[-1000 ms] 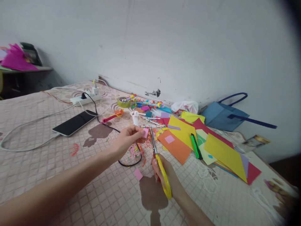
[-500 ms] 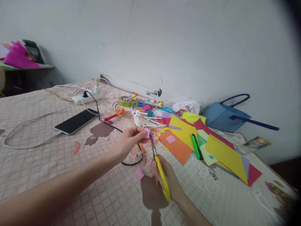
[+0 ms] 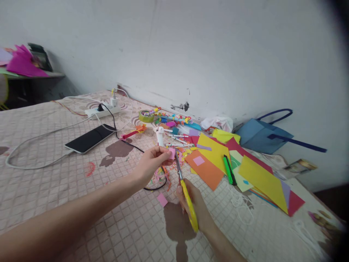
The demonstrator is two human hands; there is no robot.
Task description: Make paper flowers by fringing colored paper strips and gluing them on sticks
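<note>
Between thumb and fingers, my left hand (image 3: 154, 162) pinches a small piece of pink paper (image 3: 172, 153). My right hand (image 3: 192, 198) is closed around the yellow handles of a pair of scissors (image 3: 188, 202), whose metal blades point up beside the pink paper. Whether the blades touch the paper I cannot tell. Below my left hand, a loose pink square (image 3: 162, 199) lies on the tablecloth. Paper scraps (image 3: 159, 175) are scattered under my hands, partly hidden by them. Just behind my left hand stands a white glue gun (image 3: 160, 136), its black cord curling beneath my wrist.
Coloured paper sheets (image 3: 261, 182) overlap on the right, with a green cutter (image 3: 229, 170) on top and white string (image 3: 241, 203) nearby. A phone (image 3: 89, 139) and a power strip (image 3: 103, 112) sit left. A blue bag (image 3: 264, 135) leans against the wall.
The whole view has shifted slightly. Both hands keep their holds on the paper and scissors, with hardly any movement between them.
</note>
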